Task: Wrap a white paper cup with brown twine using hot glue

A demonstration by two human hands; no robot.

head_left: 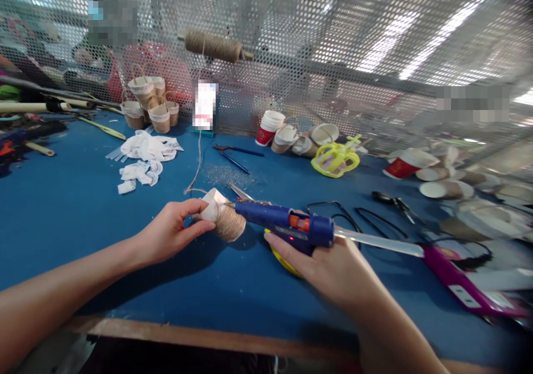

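Observation:
My left hand [177,229] pinches the rim of a small paper cup [230,224], which lies tilted in the air over the table. Twine covers the cup's lower part, while a white band shows near its mouth. A strand of twine [200,160] runs from the cup up to a spool [213,46]. In my right hand [327,260] is a blue hot glue gun [283,221] with a clear glue stick in its back. Its nozzle touches or nearly touches the cup's side; I cannot tell which. Yellow-handled scissors [285,260] lie partly hidden under the gun.
White lace [145,151] lies at the left, near blue pliers [235,157]. Twine-handled cups [150,104] stand at the back left. Several paper cups [272,126] and a yellow crown shape [335,160] are behind. A purple tool [462,285] and black cables are right. Perforated metal mesh closes the back.

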